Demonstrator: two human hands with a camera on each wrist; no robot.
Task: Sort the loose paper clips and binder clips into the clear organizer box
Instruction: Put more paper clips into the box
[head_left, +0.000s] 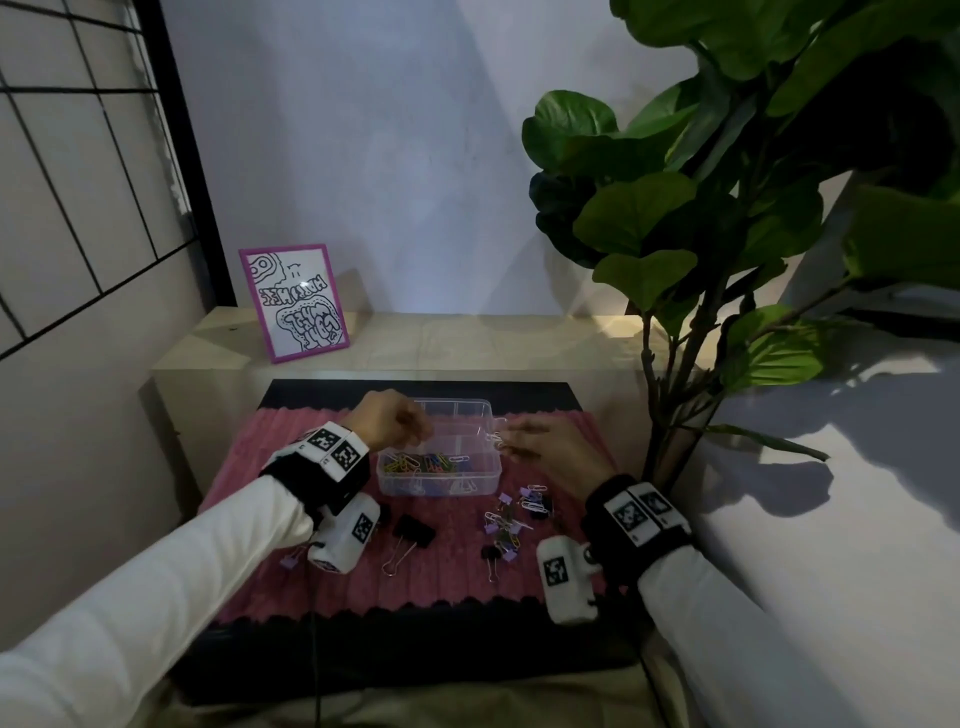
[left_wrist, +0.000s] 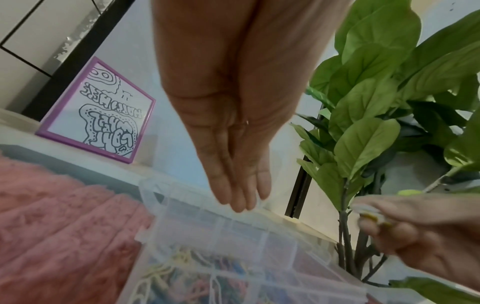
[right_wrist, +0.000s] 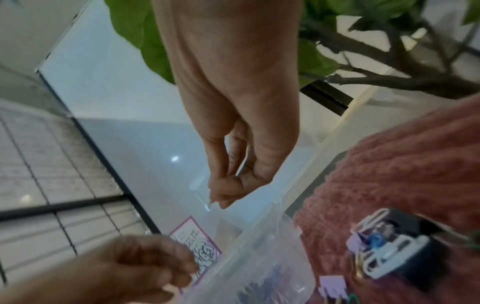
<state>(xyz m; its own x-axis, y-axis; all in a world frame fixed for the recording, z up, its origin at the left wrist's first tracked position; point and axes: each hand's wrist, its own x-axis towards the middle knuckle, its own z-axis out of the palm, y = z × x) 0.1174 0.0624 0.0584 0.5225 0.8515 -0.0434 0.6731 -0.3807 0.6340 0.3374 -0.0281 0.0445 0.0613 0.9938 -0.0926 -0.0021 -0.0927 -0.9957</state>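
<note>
The clear organizer box (head_left: 488, 470) stands open on the pink mat (head_left: 337, 587); its front compartment holds several coloured paper clips (head_left: 415, 462). My left hand (head_left: 423, 431) hovers over the box's back left, fingertips (left_wrist: 241, 203) drawn together; whether they pinch anything is unclear. At the box's right rim, my right hand (head_left: 506, 441) pinches a few paper clips (left_wrist: 369, 215), yellow and white, between thumb and fingers (right_wrist: 221, 200). A loose pile of paper clips and purple and black binder clips (head_left: 511, 522) lies in front of the box on the right.
A large black binder clip (head_left: 413, 530) lies on the mat's middle, and a purple binder clip (head_left: 288, 561) sits under my left wrist. A framed drawing (head_left: 296, 304) leans on the ledge behind. A leafy plant (head_left: 701, 208) crowds the right side.
</note>
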